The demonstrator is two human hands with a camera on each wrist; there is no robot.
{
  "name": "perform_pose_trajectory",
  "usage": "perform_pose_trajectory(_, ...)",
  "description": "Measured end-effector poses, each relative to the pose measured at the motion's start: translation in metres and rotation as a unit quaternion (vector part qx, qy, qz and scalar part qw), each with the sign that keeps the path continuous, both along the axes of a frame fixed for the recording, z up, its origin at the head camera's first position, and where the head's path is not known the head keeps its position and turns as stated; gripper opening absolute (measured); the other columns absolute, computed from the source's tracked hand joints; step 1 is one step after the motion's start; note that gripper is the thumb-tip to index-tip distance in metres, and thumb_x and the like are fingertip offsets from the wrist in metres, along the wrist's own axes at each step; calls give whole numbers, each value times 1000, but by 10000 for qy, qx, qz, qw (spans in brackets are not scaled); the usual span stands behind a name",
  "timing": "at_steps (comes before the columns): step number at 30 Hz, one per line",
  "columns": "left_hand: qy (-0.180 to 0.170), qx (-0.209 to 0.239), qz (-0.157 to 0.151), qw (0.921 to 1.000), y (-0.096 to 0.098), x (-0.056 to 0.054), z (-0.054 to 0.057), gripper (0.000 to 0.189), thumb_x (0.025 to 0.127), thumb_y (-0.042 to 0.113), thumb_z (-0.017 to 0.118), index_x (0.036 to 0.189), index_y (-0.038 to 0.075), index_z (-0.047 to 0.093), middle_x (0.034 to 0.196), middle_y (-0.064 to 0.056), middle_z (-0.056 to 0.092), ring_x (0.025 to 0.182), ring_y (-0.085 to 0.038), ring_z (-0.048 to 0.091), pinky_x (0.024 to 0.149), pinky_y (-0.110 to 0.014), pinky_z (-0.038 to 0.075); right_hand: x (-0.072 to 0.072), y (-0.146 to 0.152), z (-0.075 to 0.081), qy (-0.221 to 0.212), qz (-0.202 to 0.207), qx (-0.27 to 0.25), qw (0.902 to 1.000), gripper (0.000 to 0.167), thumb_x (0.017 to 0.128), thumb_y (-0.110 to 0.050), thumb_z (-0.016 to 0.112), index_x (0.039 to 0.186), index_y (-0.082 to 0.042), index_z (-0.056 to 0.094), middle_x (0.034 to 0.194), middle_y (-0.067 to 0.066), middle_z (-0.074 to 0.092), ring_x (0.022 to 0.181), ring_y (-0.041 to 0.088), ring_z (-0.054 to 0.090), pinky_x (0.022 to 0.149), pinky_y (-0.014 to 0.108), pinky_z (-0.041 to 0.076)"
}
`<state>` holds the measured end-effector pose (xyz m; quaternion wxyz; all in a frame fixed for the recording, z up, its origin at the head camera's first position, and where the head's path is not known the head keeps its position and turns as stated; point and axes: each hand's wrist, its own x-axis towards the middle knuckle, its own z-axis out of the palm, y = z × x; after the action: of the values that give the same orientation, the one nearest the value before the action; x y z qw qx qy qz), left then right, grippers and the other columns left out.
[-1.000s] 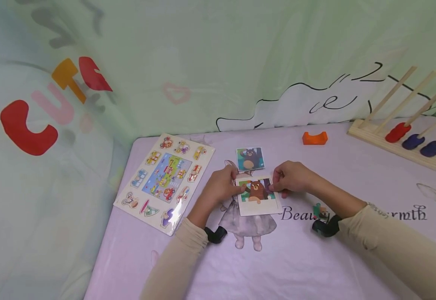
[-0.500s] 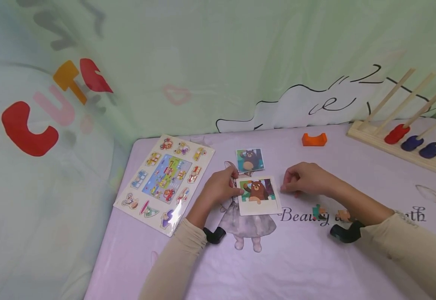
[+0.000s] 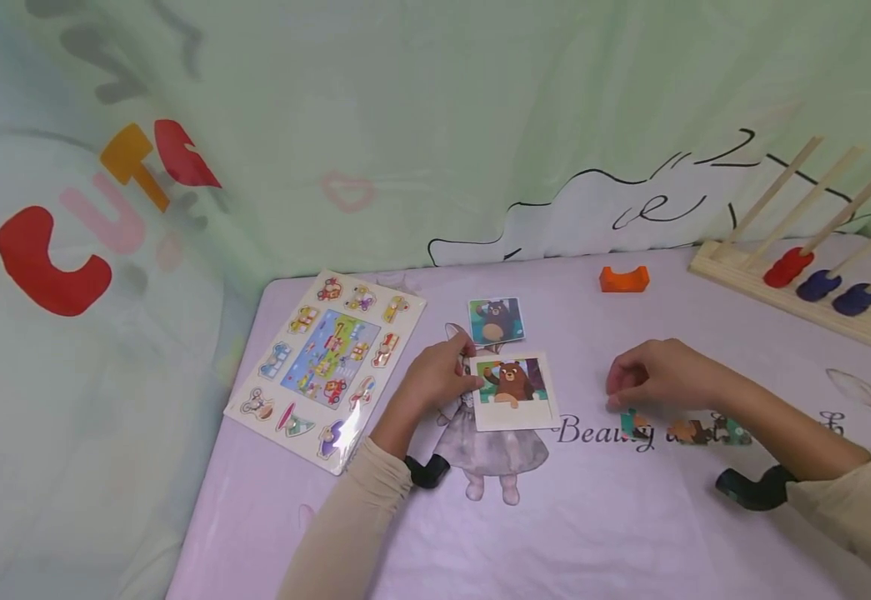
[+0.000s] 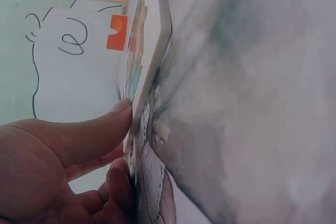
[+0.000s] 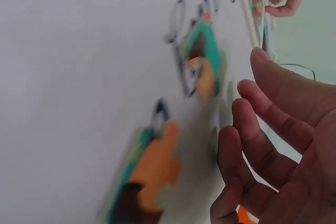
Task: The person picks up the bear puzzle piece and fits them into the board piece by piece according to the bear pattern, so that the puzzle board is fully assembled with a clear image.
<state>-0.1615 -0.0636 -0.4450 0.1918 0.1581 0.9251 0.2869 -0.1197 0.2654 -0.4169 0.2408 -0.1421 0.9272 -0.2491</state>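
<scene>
In the head view, the puzzle tray lies flat before the person, its upper part filled with a bear scene and its six o'clock strip bare. The left hand grips it from nine o'clock, probably to keep the tray from sliding. A bear card sits just beyond it, near half past eleven, perhaps so that the two pictures can be compared. A vehicle board lies at nine o'clock, an orange block at half past one, and an abacus between two and three. Just past three, loose pieces lie on the cloth, likely set there for easy reach by the right hand, which is poised above the nearest. In the left wrist view, the thumb presses the tray's edge from above while the fingers curl beside and below it, a light pinch. In the right wrist view, the thumb and fingers are loosely curved, moderately parted and grasping nothing; blurred pieces lie at half past ten and toward eight, apart from the fingertips.
</scene>
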Motion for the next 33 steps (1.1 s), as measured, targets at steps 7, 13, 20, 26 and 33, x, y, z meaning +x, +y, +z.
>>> perform_pose_trajectory(7, -8, -62, -71, 10000, 0, -1, 0, 38, 91, 28, 78, 120, 17, 56, 84, -2, 60, 73, -17, 53, 66, -30, 40, 12, 11, -2, 119, 52, 20, 9999, 20, 80, -34, 86, 91, -23, 73, 77, -7, 58, 78, 13, 52, 63, 24, 42)
perform_pose_trajectory(13, 15, -66, -98, 9999, -1, -1, 1, 38, 91, 29, 78, 119, 17, 56, 82, -1, 59, 72, -16, 53, 65, -29, 39, 18, 16, -4, 128, 146, 25, 9998, 22, 79, -34, 88, 93, -25, 73, 83, -7, 59, 82, 14, 52, 65, 24, 44)
perform_pose_trajectory(20, 118, -46, -175, 9998, -1, 0, 2, 36, 91, 28, 78, 116, 15, 57, 81, -1, 59, 70, -15, 53, 64, -28, 39, 21, 19, -10, 105, 131, 25, 9999, 28, 75, -37, 90, 95, -27, 73, 85, -7, 60, 84, 14, 52, 65, 23, 47)
perform_pose_trajectory(26, 76, -42, -158, 9998, -2, 0, 1, 37, 91, 28, 78, 117, 14, 56, 81, -1, 58, 70, -15, 52, 63, -28, 38, 20, 20, -11, 181, 208, -83, 9996, 32, 72, -35, 92, 94, -25, 71, 83, -7, 59, 81, 13, 52, 65, 23, 45)
perform_pose_trajectory(33, 46, -34, -141, 9999, -1, 0, 2, 36, 91, 28, 78, 117, 15, 56, 81, -1, 58, 70, -15, 52, 63, -28, 38, 20, 20, -12, 161, 132, 18, 9998, 32, 71, -35, 93, 92, -25, 70, 81, -7, 59, 81, 13, 52, 64, 23, 46)
